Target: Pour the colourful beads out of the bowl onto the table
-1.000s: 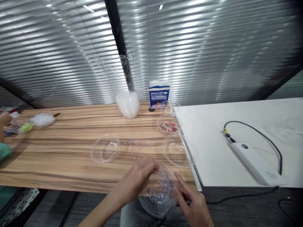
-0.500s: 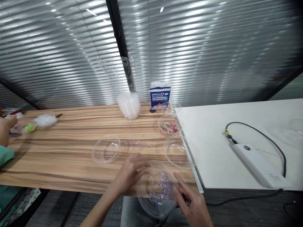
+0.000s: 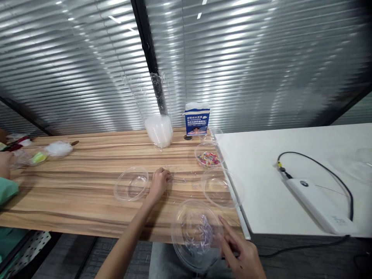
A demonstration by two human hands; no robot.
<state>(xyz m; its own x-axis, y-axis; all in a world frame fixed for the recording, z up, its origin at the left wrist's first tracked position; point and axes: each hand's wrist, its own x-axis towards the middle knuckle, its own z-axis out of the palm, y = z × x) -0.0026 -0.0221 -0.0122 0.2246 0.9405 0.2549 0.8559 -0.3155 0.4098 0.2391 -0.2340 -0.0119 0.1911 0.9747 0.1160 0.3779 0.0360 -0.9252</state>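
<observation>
My right hand (image 3: 240, 250) grips the rim of a clear plastic bowl (image 3: 186, 257) at the table's front edge; small purplish clear pieces (image 3: 205, 232) lie inside it. Farther forward, my left hand (image 3: 159, 183) rests on the wooden table with its fingers drawn together at scattered clear pieces (image 3: 181, 179); what its fingertips hold is too small to make out. A clear bowl (image 3: 131, 184) stands just left of that hand. To the right are another clear bowl (image 3: 222, 188) and a bowl of multicoloured pieces (image 3: 208, 158).
Behind stand a bag of white cups (image 3: 159, 131) and a blue-and-white packet (image 3: 197, 121). On the white table (image 3: 261, 155) lies a white device (image 3: 321, 205) with a black cable. At far left, a person's hand (image 3: 5, 164) is near plastic bags (image 3: 58, 149).
My left hand has moved from the held bowl forward to the scattered pieces on the table. My right hand still holds the bowl, slightly farther right.
</observation>
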